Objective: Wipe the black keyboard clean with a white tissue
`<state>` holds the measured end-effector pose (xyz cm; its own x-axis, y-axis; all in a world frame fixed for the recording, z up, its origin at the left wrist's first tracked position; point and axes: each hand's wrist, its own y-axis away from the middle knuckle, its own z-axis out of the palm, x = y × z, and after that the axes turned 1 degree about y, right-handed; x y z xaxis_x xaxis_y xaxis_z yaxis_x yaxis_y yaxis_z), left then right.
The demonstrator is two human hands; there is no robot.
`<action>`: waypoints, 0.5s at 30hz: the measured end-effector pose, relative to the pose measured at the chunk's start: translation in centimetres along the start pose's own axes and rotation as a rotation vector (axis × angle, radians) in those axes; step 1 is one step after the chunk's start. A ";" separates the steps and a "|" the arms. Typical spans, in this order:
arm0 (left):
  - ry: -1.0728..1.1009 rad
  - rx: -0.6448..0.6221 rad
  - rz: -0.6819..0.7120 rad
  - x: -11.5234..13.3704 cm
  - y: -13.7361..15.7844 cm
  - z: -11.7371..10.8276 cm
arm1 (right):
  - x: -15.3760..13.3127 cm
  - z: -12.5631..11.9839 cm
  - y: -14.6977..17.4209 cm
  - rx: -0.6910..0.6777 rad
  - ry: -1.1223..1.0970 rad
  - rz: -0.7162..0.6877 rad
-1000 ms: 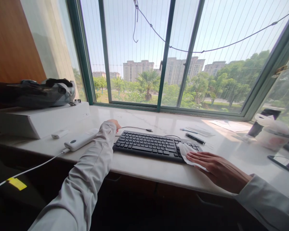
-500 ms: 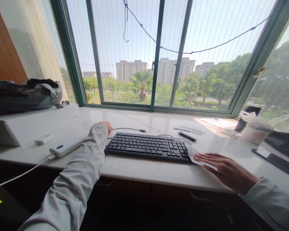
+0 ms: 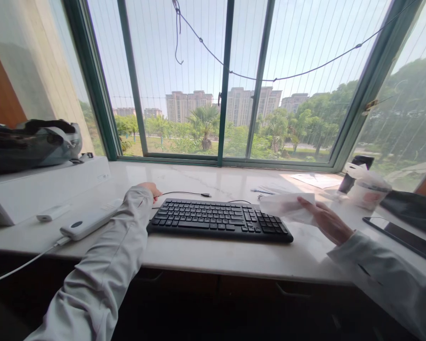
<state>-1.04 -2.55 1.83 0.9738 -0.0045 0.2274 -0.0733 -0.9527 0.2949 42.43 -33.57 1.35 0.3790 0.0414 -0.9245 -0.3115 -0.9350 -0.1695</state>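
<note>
A black keyboard (image 3: 216, 220) lies on the white marble-patterned desk. In my right hand (image 3: 328, 220) a thin white tissue (image 3: 287, 206) is pinched between thumb and fingers, lifted over the back right corner of the keys. My left hand (image 3: 151, 189) is curled beside the keyboard's back left corner. Its fingers are mostly hidden by the hand and the grey sleeve. From beside it a black cable (image 3: 184, 192) with a small plug end runs right, behind the keyboard; whether the hand grips that cable does not show.
Left of my forearm lie a white power strip (image 3: 88, 225) and a small white adapter (image 3: 53, 213). A white box (image 3: 49, 189) carries a dark headset-like object (image 3: 31, 147). To the right are a phone (image 3: 401, 237) and a bagged tub (image 3: 369, 189). Pens (image 3: 262, 191) lie behind the tissue.
My right hand has risen from the keyboard's right end and moved back, raising the tissue, which now hangs spread out. The left hand stays by the back left corner. The view has shifted slightly.
</note>
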 end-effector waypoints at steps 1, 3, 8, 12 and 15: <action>-0.003 0.009 0.000 0.0 0.0 0.0 | -0.4 0.2 -0.8 -0.025 -0.096 0.028; -0.013 0.025 -0.001 0.1 0.0 0.0 | -1.0 0.5 -2.4 -0.096 -0.190 0.067; -0.032 0.055 0.016 0.2 -0.3 -0.1 | -1.3 1.8 -6.3 -0.229 -0.265 0.148; -0.076 0.102 0.027 -0.1 -1.1 -0.2 | -1.0 3.2 -9.0 -0.271 -0.356 0.178; -0.093 0.099 0.012 -0.2 -1.8 -0.4 | -0.3 3.5 -10.0 -0.304 -0.482 0.171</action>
<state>-1.21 -0.71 1.60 0.9891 -0.0402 0.1416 -0.0681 -0.9778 0.1981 42.39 -22.97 2.16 -0.1148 -0.0300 -0.9929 -0.0428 -0.9985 0.0351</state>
